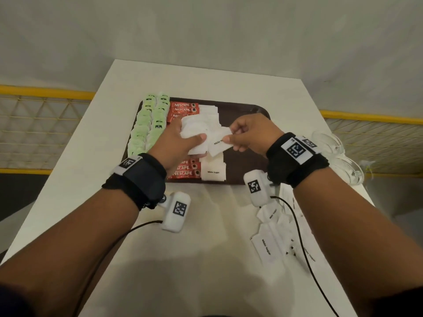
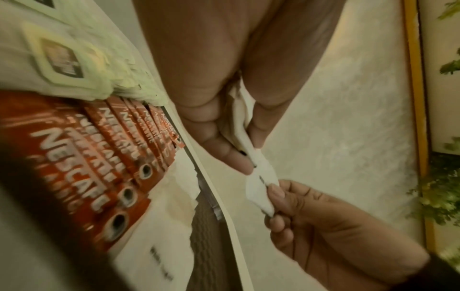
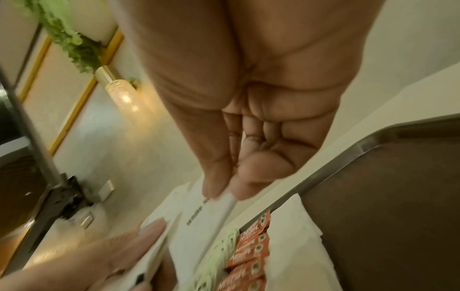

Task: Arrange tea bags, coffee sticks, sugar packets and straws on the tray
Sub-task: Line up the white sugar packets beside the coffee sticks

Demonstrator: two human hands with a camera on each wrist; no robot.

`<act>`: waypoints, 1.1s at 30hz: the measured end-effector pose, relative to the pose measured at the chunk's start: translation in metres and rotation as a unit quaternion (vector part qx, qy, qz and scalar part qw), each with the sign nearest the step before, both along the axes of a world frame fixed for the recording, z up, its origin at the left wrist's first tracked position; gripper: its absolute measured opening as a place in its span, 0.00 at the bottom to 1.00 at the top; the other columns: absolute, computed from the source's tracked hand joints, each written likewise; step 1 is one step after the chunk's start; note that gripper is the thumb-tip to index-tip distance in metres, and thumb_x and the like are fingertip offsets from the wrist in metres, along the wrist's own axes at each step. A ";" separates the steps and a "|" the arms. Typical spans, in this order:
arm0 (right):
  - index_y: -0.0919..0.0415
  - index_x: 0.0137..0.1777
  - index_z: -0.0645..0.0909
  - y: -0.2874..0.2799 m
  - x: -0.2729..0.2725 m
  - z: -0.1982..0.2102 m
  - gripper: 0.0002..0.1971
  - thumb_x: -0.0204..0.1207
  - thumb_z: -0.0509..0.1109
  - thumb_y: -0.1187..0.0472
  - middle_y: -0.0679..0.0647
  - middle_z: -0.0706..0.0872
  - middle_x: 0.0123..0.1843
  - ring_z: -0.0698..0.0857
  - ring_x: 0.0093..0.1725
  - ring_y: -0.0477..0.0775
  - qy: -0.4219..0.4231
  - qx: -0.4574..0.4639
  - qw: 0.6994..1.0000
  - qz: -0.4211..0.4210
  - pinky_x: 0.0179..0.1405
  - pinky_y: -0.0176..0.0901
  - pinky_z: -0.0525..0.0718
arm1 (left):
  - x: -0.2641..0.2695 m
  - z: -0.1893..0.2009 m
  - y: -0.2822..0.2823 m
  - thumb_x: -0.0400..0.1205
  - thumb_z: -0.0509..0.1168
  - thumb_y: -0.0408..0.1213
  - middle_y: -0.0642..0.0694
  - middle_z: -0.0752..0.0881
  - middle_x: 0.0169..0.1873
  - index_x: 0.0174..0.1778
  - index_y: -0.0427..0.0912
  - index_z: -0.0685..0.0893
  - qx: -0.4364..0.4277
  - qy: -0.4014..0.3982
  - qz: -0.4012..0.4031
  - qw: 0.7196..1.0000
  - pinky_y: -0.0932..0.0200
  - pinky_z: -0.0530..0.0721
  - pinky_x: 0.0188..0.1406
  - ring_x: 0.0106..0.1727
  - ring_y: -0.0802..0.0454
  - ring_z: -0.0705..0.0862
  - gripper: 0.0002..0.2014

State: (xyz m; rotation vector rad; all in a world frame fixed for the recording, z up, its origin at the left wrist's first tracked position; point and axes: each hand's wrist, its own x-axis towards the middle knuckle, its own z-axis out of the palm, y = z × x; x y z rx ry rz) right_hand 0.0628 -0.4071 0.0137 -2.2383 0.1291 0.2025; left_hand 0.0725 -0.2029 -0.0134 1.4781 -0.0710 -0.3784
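A dark brown tray (image 1: 247, 115) lies on the white table. Green tea bags (image 1: 146, 124) fill its left side, red coffee sticks (image 1: 183, 108) come beside them, then a column of white sugar packets (image 1: 214, 171). Above the tray my left hand (image 1: 183, 143) grips a stack of sugar packets (image 1: 194, 131). My right hand (image 1: 242, 136) pinches one sugar packet (image 1: 219, 144) at the stack's edge between thumb and forefinger. In the left wrist view the pinched packet (image 2: 259, 189) hangs between both hands. In the right wrist view the packet (image 3: 206, 216) shows below the fingertips.
Loose sugar packets (image 1: 274, 236) lie scattered on the table at the near right. Clear plastic wrapping (image 1: 338, 154) sits at the table's right edge. The tray's right half (image 1: 249, 161) is bare. A yellow railing (image 1: 45, 92) runs behind the table.
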 end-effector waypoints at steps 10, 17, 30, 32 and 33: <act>0.57 0.50 0.80 -0.056 0.095 -0.027 0.09 0.76 0.76 0.57 0.54 0.84 0.30 0.74 0.17 0.45 0.077 0.028 0.978 -0.190 0.16 0.33 0.71 | 0.062 0.009 -0.008 0.83 0.68 0.27 0.46 0.81 0.57 0.70 0.43 0.70 -0.067 0.070 0.078 0.992 0.52 0.92 0.44 0.49 0.47 0.90 0.21; 0.55 0.44 0.77 -0.057 0.158 -0.048 0.08 0.76 0.75 0.60 0.51 0.83 0.34 0.80 0.28 0.46 0.091 0.022 0.980 -0.177 0.21 0.33 0.79 | 0.084 -0.001 -0.005 0.82 0.68 0.28 0.42 0.81 0.62 0.71 0.43 0.72 -0.070 0.071 0.082 0.992 0.51 0.91 0.44 0.54 0.43 0.90 0.22; 0.59 0.36 0.79 -0.062 0.218 -0.102 0.28 0.67 0.70 0.30 0.54 0.81 0.29 0.78 0.30 0.56 0.167 -0.297 0.933 -0.116 0.39 0.46 0.74 | 0.087 -0.024 -0.001 0.80 0.72 0.31 0.39 0.79 0.68 0.73 0.44 0.72 -0.065 0.082 0.091 0.990 0.47 0.91 0.48 0.62 0.37 0.86 0.26; 0.60 0.35 0.78 -0.060 0.215 -0.097 0.28 0.67 0.71 0.31 0.54 0.80 0.29 0.78 0.29 0.56 0.162 -0.293 0.934 -0.122 0.39 0.46 0.74 | 0.086 -0.025 -0.003 0.81 0.71 0.31 0.40 0.80 0.67 0.73 0.43 0.72 -0.066 0.086 0.090 0.990 0.48 0.91 0.47 0.60 0.39 0.87 0.25; 0.60 0.35 0.77 -0.058 0.213 -0.094 0.28 0.67 0.72 0.32 0.55 0.80 0.29 0.77 0.29 0.56 0.160 -0.289 0.935 -0.129 0.40 0.46 0.75 | 0.085 -0.025 -0.004 0.81 0.70 0.32 0.40 0.80 0.66 0.74 0.43 0.71 -0.069 0.090 0.086 0.990 0.48 0.91 0.47 0.59 0.40 0.88 0.25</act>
